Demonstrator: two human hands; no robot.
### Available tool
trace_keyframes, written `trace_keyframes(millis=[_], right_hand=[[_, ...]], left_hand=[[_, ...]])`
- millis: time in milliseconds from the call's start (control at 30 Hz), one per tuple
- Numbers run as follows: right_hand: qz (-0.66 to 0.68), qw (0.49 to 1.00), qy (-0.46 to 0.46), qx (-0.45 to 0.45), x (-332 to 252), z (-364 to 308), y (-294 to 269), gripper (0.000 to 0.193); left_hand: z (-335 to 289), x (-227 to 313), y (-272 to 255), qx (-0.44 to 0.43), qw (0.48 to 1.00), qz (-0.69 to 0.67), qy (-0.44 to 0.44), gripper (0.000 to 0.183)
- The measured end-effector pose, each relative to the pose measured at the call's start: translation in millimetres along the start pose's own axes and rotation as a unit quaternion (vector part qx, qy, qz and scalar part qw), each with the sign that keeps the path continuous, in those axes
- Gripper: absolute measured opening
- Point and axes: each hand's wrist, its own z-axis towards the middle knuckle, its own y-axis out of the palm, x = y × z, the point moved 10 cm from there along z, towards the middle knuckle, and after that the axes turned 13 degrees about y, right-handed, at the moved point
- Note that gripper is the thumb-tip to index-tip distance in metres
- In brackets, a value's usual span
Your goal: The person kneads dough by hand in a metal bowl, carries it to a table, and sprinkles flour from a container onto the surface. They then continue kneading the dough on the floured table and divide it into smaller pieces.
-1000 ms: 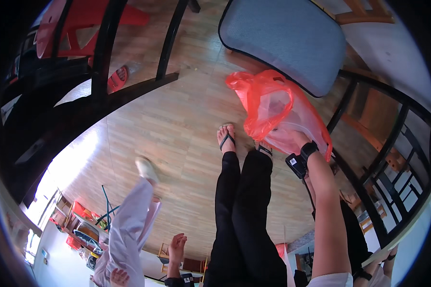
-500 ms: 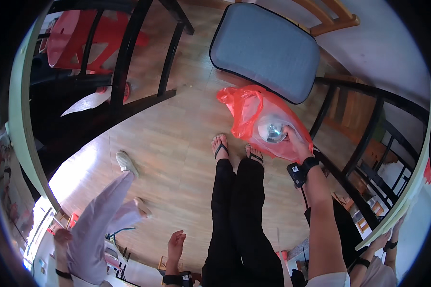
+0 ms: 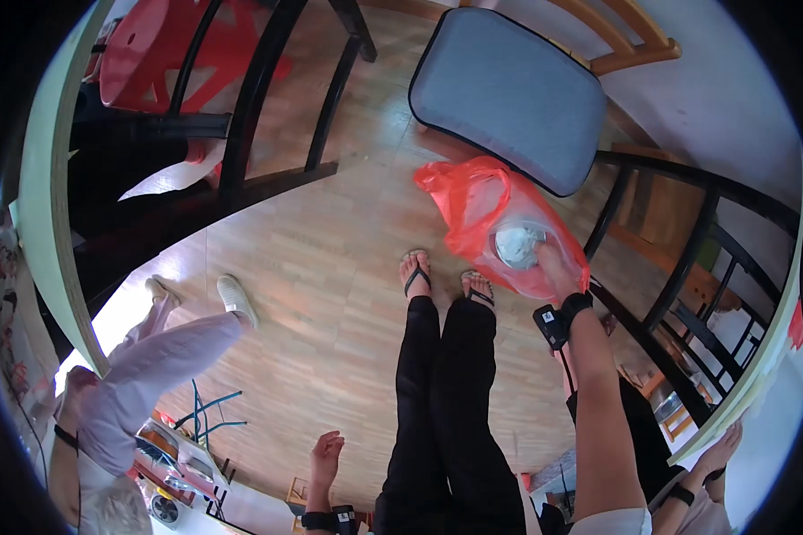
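My right hand (image 3: 555, 266) reaches into a red plastic bag (image 3: 476, 198), its fingers closed on the rim of a clear round plastic container (image 3: 517, 246). Something whitish shows in or through the container, too blurred to name. The bag's mouth lies wide around it, and its far side touches a grey-cushioned chair (image 3: 509, 98). My left hand (image 3: 326, 456) hangs low beside my left leg, with nothing in it and its fingers loosely bent apart. Small black devices are strapped at both my wrists.
Black chair frames stand at the right (image 3: 682, 259) and upper left (image 3: 241, 116). A red plastic stool (image 3: 165, 62) is behind the left one. At the left a person in pale trousers (image 3: 169, 366) walks on the wood-patterned floor (image 3: 330, 357). Another person's hands (image 3: 718, 450) rest at the right table edge.
The container has tilted in my right hand, its glare gone and whitish contents showing. The person at the left has stepped further left. My left hand has hardly moved.
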Motion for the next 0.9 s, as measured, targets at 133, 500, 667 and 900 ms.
trace_keyframes(millis=[133,500,667,900], right_hand=[[-0.012,1.000,-0.016,-0.019,-53.2,-68.7,43.6,0.035],[-0.397,0.899,-0.181,-0.028,-10.4,23.6,56.1,0.036],[-0.370,0.920,-0.120,-0.055,7.9,44.3,91.2,0.036],[-0.319,0.944,-0.032,-0.074,24.8,36.8,119.0,0.035]], left_hand=[[-17.5,-21.5,-13.3,0.016,0.999,-0.050,0.005,0.022],[-35.0,-40.6,14.2,0.010,0.996,-0.019,-0.085,0.023],[-39.4,-52.1,11.4,0.044,0.990,-0.044,-0.124,0.022],[-37.0,-46.8,-2.7,0.040,0.992,-0.043,-0.113,0.022]])
